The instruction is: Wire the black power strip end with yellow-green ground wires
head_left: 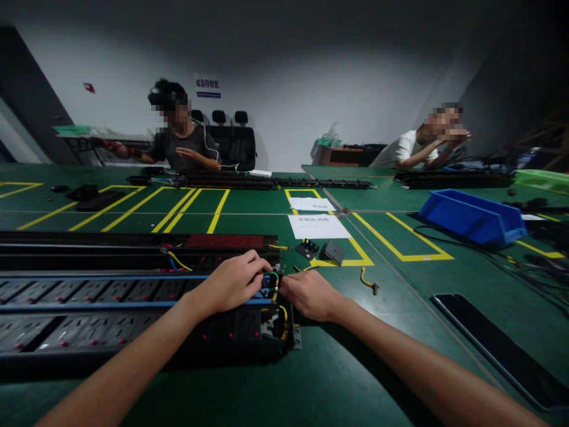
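Several long black power strips point(89, 308) lie side by side on the green table point(338, 379), their right ends open with coloured wires point(276, 283) showing. My left hand point(233, 281) rests on top of the strip's open end, fingers curled over the wires. My right hand point(311, 295) is at the strip's right end, fingertips pinched at the yellow-green wires. A loose yellow wire with a terminal point(368, 280) lies on the table just right of my right hand.
Small black parts point(331, 252) and white paper sheets point(319, 226) lie ahead. A blue bin point(473, 216) and black cables sit at right, a flat black panel point(498, 347) near right. Two other people sit at the far side with more strips point(267, 181).
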`<state>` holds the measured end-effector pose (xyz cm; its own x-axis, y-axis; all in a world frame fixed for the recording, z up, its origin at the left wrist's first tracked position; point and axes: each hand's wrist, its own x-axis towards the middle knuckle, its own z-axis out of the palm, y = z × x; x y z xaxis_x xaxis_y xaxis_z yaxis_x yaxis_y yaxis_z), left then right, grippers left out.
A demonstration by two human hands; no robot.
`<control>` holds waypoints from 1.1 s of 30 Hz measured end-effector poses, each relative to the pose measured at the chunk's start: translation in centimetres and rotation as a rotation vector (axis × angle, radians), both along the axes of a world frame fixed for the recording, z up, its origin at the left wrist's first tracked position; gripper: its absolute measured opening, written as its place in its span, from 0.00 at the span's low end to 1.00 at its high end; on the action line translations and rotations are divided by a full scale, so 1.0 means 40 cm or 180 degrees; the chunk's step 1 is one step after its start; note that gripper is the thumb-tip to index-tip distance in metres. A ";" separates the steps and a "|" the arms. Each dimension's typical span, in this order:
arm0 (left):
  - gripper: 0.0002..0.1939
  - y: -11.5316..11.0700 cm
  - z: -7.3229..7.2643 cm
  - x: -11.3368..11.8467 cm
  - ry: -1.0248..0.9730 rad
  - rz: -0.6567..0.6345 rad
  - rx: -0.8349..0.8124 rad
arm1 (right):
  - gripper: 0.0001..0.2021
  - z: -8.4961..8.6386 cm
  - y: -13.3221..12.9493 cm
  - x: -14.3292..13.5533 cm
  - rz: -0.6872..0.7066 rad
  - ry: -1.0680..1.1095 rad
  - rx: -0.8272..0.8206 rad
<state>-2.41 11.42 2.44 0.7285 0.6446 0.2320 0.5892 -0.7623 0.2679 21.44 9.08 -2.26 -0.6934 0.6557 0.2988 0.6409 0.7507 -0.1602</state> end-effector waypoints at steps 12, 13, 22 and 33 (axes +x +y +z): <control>0.13 -0.001 0.003 -0.001 -0.0003 0.0006 -0.0052 | 0.11 -0.009 0.001 0.005 -0.0040 -0.0075 -0.0006; 0.13 -0.001 0.003 -0.001 0.0003 0.0003 -0.0051 | 0.11 -0.008 0.001 0.004 -0.0038 -0.0081 -0.0010; 0.14 -0.003 0.002 -0.001 0.0008 -0.0016 -0.0020 | 0.12 -0.008 0.000 0.003 -0.0030 -0.0046 -0.0044; 0.13 -0.002 -0.002 -0.001 -0.0031 -0.0037 0.0024 | 0.13 -0.014 0.002 0.004 -0.0021 -0.0033 -0.0038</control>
<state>-2.46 11.32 2.38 0.7337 0.6342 0.2439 0.5776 -0.7712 0.2677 21.59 9.14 -2.83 -0.6921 0.6636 0.2838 0.6474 0.7446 -0.1623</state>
